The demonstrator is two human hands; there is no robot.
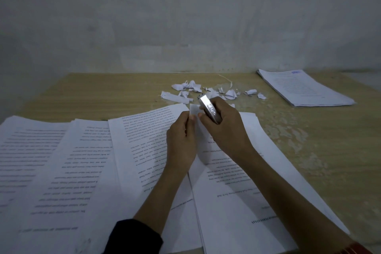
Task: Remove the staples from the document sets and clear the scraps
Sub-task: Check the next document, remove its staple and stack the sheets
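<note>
**Head view: a staple corner under the tool**

Head camera, our only view, looks down on both hands meeting at the far corner of a document set (237,192) that lies just before us on the wooden table (103,93). Our left hand (181,140) pinches the lifted corner (194,111) between thumb and fingertips. Our right hand (224,128) is curled round a silver metal tool (208,109), which we take for a staple remover. It is held just beside that corner, and we cannot tell whether it bites the paper.

We judge the step in hand to be prising a staple out of this set; the staple itself is too small to see. The next move calls for a steady hold on the corner while the tool levers. Any torn bit can then go with the paper scraps (206,90), which lie scattered just beyond the hands and are not yet cleared.

Loose printed sheets (51,161) fan out to the left, overlapping. A squared stack of documents (305,88) sits well apart at the table's far right. The veneer shows pale worn patches (288,130) on the right. Behind the table stands a bare grey wall (185,16), and the room is dim.
</note>
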